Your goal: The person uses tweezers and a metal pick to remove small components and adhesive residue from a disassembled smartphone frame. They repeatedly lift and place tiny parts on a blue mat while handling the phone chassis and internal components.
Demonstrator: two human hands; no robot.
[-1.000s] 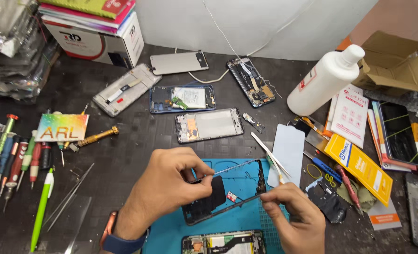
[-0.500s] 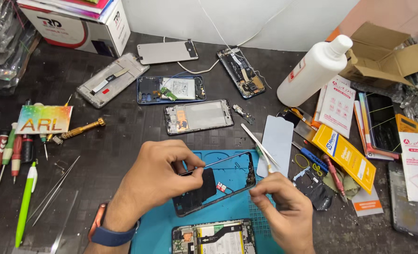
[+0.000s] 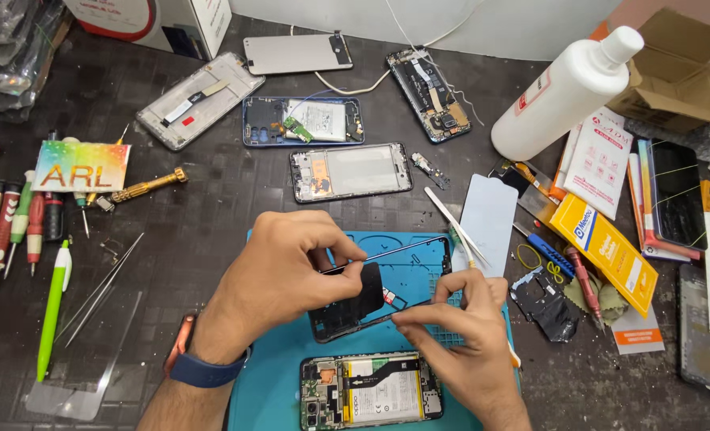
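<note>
Both hands are kept busy: phone frame [image 3: 387,291] is pinched over the blue mat [image 3: 275,383] by left hand [image 3: 287,271], right hand [image 3: 458,335] pinching its lower edge. Careful prying's probably needed next.

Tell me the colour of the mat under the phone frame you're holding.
Teal blue mat, seen in the head view, beneath the black phone frame.

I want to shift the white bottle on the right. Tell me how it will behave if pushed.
The white bottle is round and appears to lie slanted against the cardboard box, so it may well roll. Its smooth plastic probably slides easily. It looks capped, so leaking seems unlikely; how full it is cannot be told.
</note>
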